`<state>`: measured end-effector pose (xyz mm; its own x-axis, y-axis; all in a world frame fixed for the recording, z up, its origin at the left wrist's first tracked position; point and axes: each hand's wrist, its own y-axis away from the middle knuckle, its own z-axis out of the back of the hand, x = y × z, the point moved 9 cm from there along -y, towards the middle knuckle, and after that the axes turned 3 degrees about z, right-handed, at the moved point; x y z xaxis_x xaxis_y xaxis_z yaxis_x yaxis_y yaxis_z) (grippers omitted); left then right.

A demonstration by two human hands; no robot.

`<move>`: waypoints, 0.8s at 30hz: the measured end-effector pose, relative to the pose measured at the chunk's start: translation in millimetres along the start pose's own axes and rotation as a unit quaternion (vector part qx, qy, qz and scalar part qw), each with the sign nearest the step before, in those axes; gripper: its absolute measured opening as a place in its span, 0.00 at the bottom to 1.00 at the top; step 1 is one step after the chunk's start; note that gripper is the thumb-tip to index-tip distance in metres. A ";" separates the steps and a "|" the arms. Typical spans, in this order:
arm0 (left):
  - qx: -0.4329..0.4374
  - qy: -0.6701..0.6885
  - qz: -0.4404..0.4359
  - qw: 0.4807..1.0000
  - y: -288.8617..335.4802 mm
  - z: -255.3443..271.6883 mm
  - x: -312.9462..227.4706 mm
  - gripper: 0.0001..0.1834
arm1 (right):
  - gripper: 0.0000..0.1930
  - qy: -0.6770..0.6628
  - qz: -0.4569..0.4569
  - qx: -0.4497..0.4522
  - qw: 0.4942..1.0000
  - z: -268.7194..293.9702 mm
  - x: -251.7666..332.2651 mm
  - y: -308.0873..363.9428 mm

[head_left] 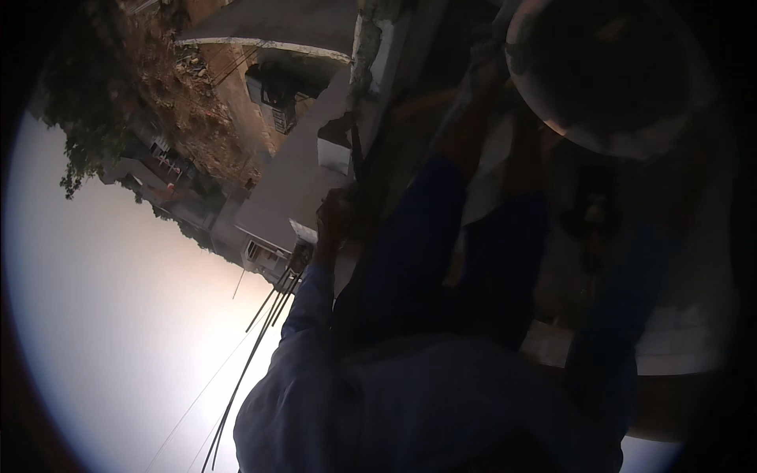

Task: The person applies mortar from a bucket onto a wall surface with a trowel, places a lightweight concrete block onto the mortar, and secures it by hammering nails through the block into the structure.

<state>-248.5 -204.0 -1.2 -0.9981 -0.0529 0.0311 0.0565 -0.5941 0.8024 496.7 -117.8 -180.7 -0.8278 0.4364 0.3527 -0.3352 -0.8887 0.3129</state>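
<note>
My left hand (335, 213) is at the middle left, by the edge of a grey wall or ledge. Its fingers look curled, but shadow hides what they hold, if anything. Just above it stand a thin dark upright piece (356, 154) and a pale block (333, 155). On the right side, my right arm (623, 315) reaches forward into deep shade, where the hand itself cannot be made out. Ahead of that arm is a large round pan (544, 118) with a pale rim and a dark inside.
My legs in blue trousers (418, 229) are bent in the middle. To the left, beyond the grey surface (288, 173), lie a lower yard with brown earth (197, 118), buildings and a tree (79, 150). Several dark rods (244, 363) stick out against the bright sky.
</note>
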 end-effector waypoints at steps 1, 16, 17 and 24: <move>-0.047 -0.028 -0.085 0.995 -20.3 18.5 -50.8 0.15 | 0.20 -0.012 -0.005 0.000 1.000 -3.7 3.5 -1.8; -0.059 -0.095 -0.244 0.963 -126.6 112.2 -398.5 0.19 | 0.20 -0.027 -0.054 -0.025 0.998 13.0 69.5 10.8; -0.039 -0.080 -0.225 0.970 -149.0 91.2 -403.0 0.19 | 0.20 -0.051 -0.089 -0.026 0.994 11.8 66.4 13.4; 0.040 -0.068 -0.244 0.967 -147.9 24.8 -450.5 0.19 | 0.24 -0.242 -0.205 -0.068 0.946 28.3 68.2 22.6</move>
<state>192.1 -72.4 -119.1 -0.9000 0.3265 -0.2887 -0.4179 -0.4585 0.7843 445.4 -104.2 -124.7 -0.3244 0.7323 0.5987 -0.6653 -0.6266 0.4059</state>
